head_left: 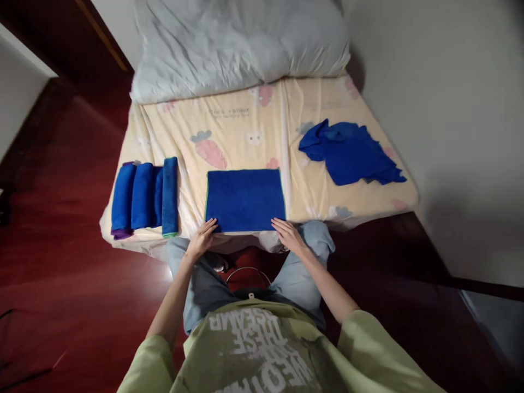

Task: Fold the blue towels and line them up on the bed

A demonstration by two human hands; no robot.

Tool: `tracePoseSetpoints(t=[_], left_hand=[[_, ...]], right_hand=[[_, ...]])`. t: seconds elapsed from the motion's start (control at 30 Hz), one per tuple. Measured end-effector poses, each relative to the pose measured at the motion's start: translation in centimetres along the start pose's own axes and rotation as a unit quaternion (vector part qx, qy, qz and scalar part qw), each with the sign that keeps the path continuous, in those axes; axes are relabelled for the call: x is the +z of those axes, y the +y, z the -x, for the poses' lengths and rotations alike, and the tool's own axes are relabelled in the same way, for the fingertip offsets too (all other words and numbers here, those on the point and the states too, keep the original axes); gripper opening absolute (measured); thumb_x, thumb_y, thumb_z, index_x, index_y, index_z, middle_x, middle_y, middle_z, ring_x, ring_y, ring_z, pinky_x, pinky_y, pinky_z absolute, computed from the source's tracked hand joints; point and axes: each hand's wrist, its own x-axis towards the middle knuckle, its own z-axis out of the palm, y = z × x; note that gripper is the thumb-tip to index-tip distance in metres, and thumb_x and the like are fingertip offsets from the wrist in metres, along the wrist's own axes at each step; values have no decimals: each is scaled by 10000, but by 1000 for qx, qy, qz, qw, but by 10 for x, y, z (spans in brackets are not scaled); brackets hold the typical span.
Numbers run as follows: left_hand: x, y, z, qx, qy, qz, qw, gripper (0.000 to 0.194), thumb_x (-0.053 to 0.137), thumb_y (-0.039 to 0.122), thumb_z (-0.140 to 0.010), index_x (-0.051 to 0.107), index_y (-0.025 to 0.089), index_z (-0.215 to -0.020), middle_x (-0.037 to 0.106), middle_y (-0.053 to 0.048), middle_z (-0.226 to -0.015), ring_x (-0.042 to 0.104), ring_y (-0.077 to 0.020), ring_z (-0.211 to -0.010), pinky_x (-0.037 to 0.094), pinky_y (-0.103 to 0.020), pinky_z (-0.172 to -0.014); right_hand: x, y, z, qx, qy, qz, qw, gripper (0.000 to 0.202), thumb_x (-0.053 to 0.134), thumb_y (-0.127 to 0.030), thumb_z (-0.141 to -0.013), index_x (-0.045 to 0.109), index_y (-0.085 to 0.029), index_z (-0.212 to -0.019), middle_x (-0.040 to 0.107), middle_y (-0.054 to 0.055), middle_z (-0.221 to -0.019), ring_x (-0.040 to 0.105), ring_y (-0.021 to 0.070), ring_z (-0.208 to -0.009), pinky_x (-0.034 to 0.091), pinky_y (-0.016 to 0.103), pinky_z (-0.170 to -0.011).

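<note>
A blue towel (245, 199) with a thin green edge lies flat as a rectangle on the bed, near its front edge. At its near left corner is my left hand (202, 238), the fingertips over the cloth and closed on the corner. My right hand (287, 234) holds the near right corner in much the same way. Both thumbs are partly hidden. To the left, several rolled blue towels (141, 195) lie side by side, the rightmost roll (170, 196) showing a green edge. A crumpled blue cloth (352, 152) lies spread unevenly to the right.
The bed has a yellow sheet (241, 128) with a carrot print. Across its far end lies a pale grey-blue quilt or pillow (241, 46). A wall (458, 125) stands to the right. Dark red floor (69, 262) surrounds the bed's left and front. My knees touch the front edge.
</note>
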Motion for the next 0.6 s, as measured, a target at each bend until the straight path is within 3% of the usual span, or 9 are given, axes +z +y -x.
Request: tracePoseSetpoints(t=[0.17, 0.33, 0.47, 0.6], left_hand=[[-13, -5, 6, -29, 18, -1, 999, 624, 390, 137, -852, 591, 197, -1440, 528, -102, -1561, 437, -242, -1503, 352, -533, -1266], [-5, -10, 9, -34, 49, 10, 998, 586, 388, 141, -876, 615, 213, -1412, 565, -94, -1528, 466, -238, -1482, 360, -527, -1259], [2, -15, 4, -42, 79, 5, 996, 524, 404, 147, -882, 651, 148, -1344, 602, -129, -1484, 504, -252, -1452, 374, -508, -1256], [2, -23, 0, -39, 70, -2, 997, 477, 493, 230, -873, 668, 136, -1307, 611, -143, -1469, 527, -288, -1432, 407, -509, -1238]], right_hand=[[4, 6, -1, 30, 47, 53, 997, 564, 430, -18, -882, 672, -152, -1373, 615, 131, -1478, 553, 259, -1421, 489, 517, -1180], [21, 8, 0, 34, 72, 74, 994, 567, 430, -5, -883, 678, -151, -1372, 608, 137, -1483, 553, 275, -1421, 497, 501, -1171], [33, 10, -6, 58, 123, 29, 990, 515, 418, 0, -883, 740, -108, -1271, 656, 149, -1419, 595, 283, -1378, 488, 475, -1186], [36, 12, -12, 72, 173, -42, 981, 474, 431, -16, -882, 783, -131, -1177, 716, 130, -1330, 645, 250, -1320, 502, 434, -1182]])
